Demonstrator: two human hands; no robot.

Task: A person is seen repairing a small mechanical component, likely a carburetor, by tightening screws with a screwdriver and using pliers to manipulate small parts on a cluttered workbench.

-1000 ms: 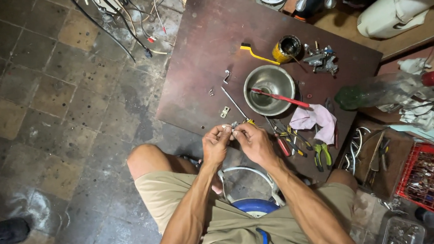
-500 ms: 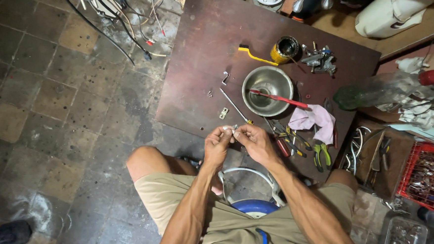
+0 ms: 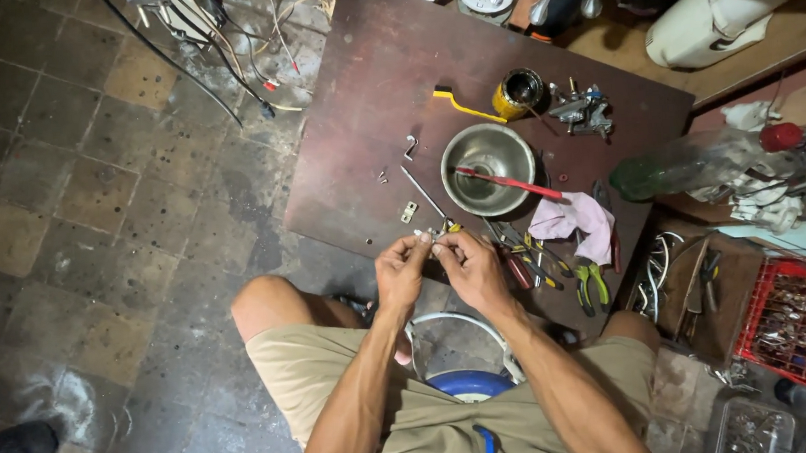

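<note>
- A small metal part (image 3: 433,238) is being pinched between the fingertips of the left hand (image 3: 401,274) and the right hand (image 3: 471,269); both hands are being kept closed on it, just over the near edge of the dark brown board (image 3: 369,100).
- The board is being supported low over a worn tiled floor (image 3: 70,180).
- A steel bowl (image 3: 487,169) is lying on the board beyond the hands, with a red-handled tool (image 3: 509,182) resting across it.
- Beside the bowl a pink cloth (image 3: 575,219) is lying, and pliers (image 3: 590,286) nearer the right hand.
- Behind the bowl a yellow can (image 3: 517,92) is standing.
</note>
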